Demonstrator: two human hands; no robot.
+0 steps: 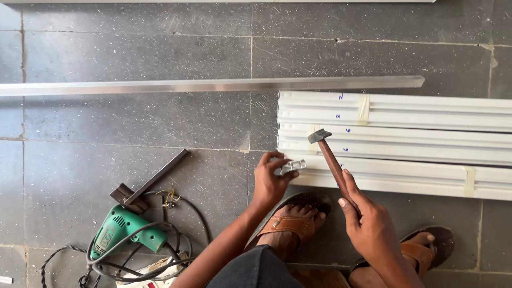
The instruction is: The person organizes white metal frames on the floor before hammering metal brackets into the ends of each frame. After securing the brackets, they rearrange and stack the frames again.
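My left hand (269,181) pinches a small silver metal bracket (293,166) against the near left end of a bundle of white profiles (405,144) lying on the floor. My right hand (368,224) grips the wooden handle of a hammer (330,160). Its steel head (319,135) is raised over the profiles, just right of the bracket. The profiles are bound with strips of pale tape and carry small blue marks. Both my feet in brown sandals (290,224) rest on the floor below the hands.
A long aluminium strip (213,85) lies across the grey stone floor (133,53) beyond the bundle. At lower left sit a green electric drill (120,232) with tangled black cable (160,256) and a dark try square (149,184).
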